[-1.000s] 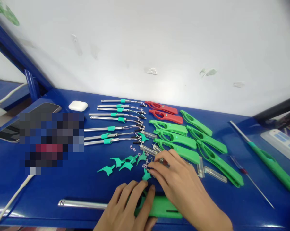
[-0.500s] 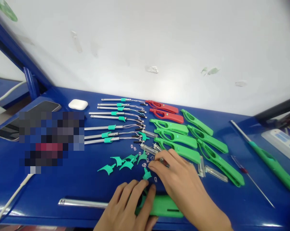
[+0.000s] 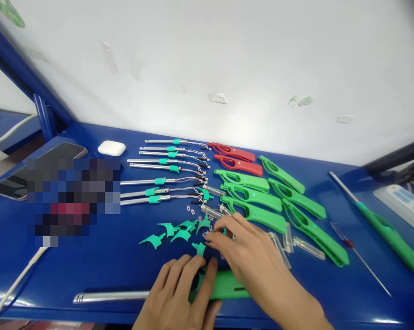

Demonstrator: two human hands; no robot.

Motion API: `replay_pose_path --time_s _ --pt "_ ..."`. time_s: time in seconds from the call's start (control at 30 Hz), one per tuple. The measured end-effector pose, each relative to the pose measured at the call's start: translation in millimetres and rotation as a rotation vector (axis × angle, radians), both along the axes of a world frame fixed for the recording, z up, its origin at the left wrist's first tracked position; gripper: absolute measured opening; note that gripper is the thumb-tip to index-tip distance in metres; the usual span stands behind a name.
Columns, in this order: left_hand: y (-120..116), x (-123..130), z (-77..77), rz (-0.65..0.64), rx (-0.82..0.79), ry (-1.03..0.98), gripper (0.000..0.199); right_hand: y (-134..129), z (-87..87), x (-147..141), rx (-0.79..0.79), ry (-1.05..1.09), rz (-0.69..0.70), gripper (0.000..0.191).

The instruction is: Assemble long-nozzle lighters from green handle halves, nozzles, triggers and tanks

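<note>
At the front edge, my left hand [image 3: 181,291] is wrapped round a green lighter body [image 3: 227,286], from which a long metal tube [image 3: 112,297] points left. My right hand [image 3: 251,256] hovers just above, thumb and index finger pinched over small white clips [image 3: 206,234]; whatever lies between the fingertips is too small to make out. A teal trigger piece [image 3: 199,249] lies just beyond my left fingers. More teal pieces [image 3: 181,234] are scattered to the left of my right hand. Clear plastic tubes [image 3: 280,250] lie beside my right wrist.
Behind are several metal rods with wires [image 3: 152,200], red handles [image 3: 239,166] and green handles [image 3: 258,197]. A screwdriver [image 3: 353,250], a complete green lighter [image 3: 382,227] and a white power strip [image 3: 404,206] lie right. A white case [image 3: 111,148] and a phone [image 3: 66,153] lie left.
My right hand has shifted slightly left, uncovering a clear tube beside it. The lighter with its metal tube has moved a little left, and the nearest teal piece has shifted left.
</note>
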State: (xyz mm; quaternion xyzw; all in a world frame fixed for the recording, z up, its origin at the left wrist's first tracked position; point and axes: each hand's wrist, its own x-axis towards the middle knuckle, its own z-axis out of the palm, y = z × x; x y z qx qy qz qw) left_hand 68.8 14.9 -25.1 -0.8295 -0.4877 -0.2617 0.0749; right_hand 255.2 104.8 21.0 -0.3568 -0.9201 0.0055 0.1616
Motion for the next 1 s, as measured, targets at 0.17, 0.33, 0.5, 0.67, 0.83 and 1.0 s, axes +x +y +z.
replay_pose_path --time_s 0.17,0.33,0.5,0.67,0.83,1.0 --pt "-0.2 0.4 1.2 0.002 0.009 0.001 0.033 -0.3 1.7 -4.5 0.015 0.017 0.003 0.023" --pt "-1.8 -0.5 1.0 0.002 -0.007 0.006 0.034 -4.4 2.3 3.8 -0.026 0.062 -0.053 0.019" --pt "-1.4 -0.9 -0.4 0.002 -0.005 0.009 0.034 -13.3 3.6 25.5 -0.164 0.239 -0.175 0.02" --pt "-1.2 0.5 2.1 0.011 -0.012 0.014 0.035 -31.7 1.3 44.7 -0.191 0.384 -0.296 0.01" --pt "0.5 -0.2 5.8 -0.008 0.001 0.024 0.036 -52.8 -4.7 55.2 -0.236 0.505 -0.398 0.005" --pt "-0.6 0.1 6.3 -0.022 -0.021 -0.024 0.036 -62.9 -7.7 60.9 -0.263 0.544 -0.397 0.005"
